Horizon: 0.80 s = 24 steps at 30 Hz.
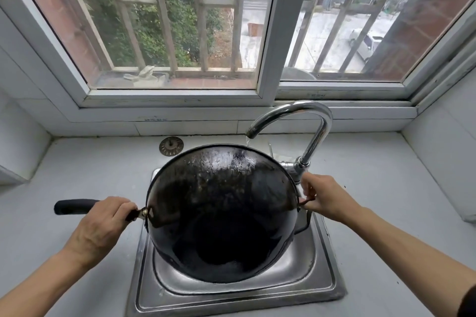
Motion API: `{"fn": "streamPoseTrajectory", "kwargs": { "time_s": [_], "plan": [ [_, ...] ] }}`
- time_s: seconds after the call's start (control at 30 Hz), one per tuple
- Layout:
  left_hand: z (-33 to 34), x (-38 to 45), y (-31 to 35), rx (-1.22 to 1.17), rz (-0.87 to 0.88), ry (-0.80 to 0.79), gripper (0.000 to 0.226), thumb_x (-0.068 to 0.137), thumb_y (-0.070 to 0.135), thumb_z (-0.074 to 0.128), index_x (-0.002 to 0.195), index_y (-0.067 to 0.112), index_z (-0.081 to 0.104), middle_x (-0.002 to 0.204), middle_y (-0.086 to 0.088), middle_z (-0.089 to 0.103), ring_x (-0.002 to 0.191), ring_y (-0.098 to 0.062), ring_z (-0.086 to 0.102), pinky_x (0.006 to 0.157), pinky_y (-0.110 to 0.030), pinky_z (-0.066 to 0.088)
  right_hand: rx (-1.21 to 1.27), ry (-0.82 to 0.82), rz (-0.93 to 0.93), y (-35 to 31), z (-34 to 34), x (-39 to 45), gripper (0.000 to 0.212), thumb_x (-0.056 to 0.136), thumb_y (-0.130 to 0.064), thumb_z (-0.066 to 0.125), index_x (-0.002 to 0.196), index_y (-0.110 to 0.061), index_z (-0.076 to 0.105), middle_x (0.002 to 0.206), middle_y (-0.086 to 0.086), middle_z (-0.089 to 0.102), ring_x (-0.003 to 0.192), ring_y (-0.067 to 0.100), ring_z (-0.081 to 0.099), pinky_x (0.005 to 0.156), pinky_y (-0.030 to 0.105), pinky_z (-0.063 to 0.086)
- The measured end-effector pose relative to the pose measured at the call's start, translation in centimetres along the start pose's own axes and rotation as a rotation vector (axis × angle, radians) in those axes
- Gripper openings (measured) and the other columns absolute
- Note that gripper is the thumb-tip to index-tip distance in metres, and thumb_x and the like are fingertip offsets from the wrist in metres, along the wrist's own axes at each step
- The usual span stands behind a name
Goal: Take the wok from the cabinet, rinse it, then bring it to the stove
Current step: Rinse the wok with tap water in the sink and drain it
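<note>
A large black wok (221,213) is held tilted over the steel sink (324,280), its inside facing me and its surface wet. My left hand (103,224) grips the wok's long black handle (69,206) near the rim. My right hand (327,198) holds the small loop handle on the opposite rim. A chrome faucet (309,121) arches over the far edge of the wok, and a thin stream of water falls from its spout onto the wok's upper rim.
A round metal sink strainer (171,146) lies on the white counter (77,175) behind the sink. A barred window (180,33) stands right behind the faucet. White tiled walls close in at both sides of the counter.
</note>
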<state>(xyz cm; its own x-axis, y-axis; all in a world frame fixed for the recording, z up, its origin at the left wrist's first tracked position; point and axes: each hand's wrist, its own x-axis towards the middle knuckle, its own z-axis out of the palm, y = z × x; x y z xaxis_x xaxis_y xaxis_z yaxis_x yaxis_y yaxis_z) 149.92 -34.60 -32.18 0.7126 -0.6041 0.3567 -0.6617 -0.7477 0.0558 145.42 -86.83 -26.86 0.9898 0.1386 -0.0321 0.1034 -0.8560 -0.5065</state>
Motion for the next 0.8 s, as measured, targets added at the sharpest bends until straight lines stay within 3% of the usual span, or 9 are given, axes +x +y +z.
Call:
{"fn": "streamPoseTrajectory", "kwargs": {
  "time_s": [0.2, 0.47, 0.63, 0.8],
  "plan": [
    [0.3, 0.7, -0.1, -0.009, 0.028, -0.047, 0.015, 0.092, 0.023, 0.046, 0.101, 0.013, 0.053, 0.094, -0.006, 0.059, 0.084, -0.026, 0.056, 0.068, -0.038, 0.046, -0.006, 0.005, 0.082, 0.4, -0.1, 1.1, 0.045, 0.065, -0.015, 0.086, 0.071, -0.023, 0.042, 0.065, -0.003, 0.056, 0.06, 0.022, 0.053, 0.053, 0.032, 0.046],
    [1.1, 1.7, -0.8, -0.005, 0.03, -0.044, 0.014, 0.091, 0.021, 0.046, 0.101, 0.013, 0.052, 0.094, -0.007, 0.059, 0.083, -0.029, 0.057, 0.066, -0.041, 0.046, -0.041, 0.021, 0.065, 1.1, -0.4, 2.0, 0.042, 0.06, -0.017, 0.085, 0.07, -0.018, 0.044, 0.068, 0.0, 0.055, 0.061, 0.026, 0.054, 0.054, 0.043, 0.049],
    [1.3, 2.2, -0.9, 0.024, 0.072, -0.024, 0.014, 0.092, 0.017, 0.047, 0.103, 0.01, 0.052, 0.094, -0.01, 0.059, 0.082, -0.031, 0.056, 0.067, -0.041, 0.045, -0.009, 0.048, 0.044, 1.1, -0.3, 1.8, 0.042, 0.066, -0.012, 0.084, 0.079, -0.024, 0.045, 0.088, -0.005, 0.048, 0.064, 0.015, 0.06, 0.058, 0.032, 0.052],
    [1.6, 2.3, -0.9, 0.023, 0.1, -0.02, 0.015, 0.092, 0.017, 0.048, 0.104, 0.01, 0.052, 0.094, -0.011, 0.06, 0.081, -0.033, 0.056, 0.065, -0.043, 0.045, -0.055, 0.058, 0.025, 1.1, -0.2, 1.7, 0.038, 0.069, -0.014, 0.081, 0.082, -0.022, 0.046, 0.09, -0.013, 0.039, 0.07, 0.011, 0.051, 0.061, 0.028, 0.05]
  ]
}}
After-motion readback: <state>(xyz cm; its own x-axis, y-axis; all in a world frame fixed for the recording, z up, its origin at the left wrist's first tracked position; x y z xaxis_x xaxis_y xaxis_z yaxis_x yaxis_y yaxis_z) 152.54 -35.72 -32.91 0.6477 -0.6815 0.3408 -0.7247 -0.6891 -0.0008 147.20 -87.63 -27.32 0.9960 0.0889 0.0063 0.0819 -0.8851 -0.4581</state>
